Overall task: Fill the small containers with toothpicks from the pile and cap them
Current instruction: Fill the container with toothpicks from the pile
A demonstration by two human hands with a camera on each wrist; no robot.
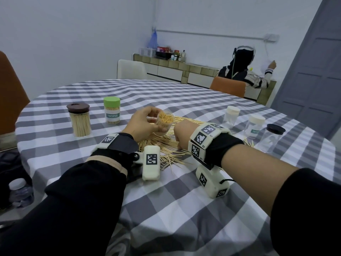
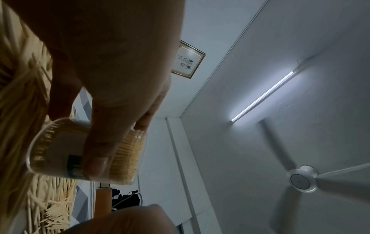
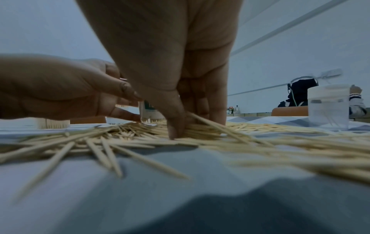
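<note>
Clear tub (image 1: 164, 124), nearly full, sits tilted in the left hand (image 1: 145, 124); right hand (image 3: 180, 95) pinches toothpicks (image 3: 200, 131) from the pile. Next: drop them in.

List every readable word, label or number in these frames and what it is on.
"TOOTHPICK": label of the green-capped container.
"R2", "R1": right wristband.
Label on the white-capped container: cut off, unreadable.
Label on the container in the left hand: too dark.
Framed calligraphy: not legible.

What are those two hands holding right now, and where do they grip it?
The left hand holds an open container of toothpicks by its side wall. The right hand pinches toothpicks in the pile.
</note>
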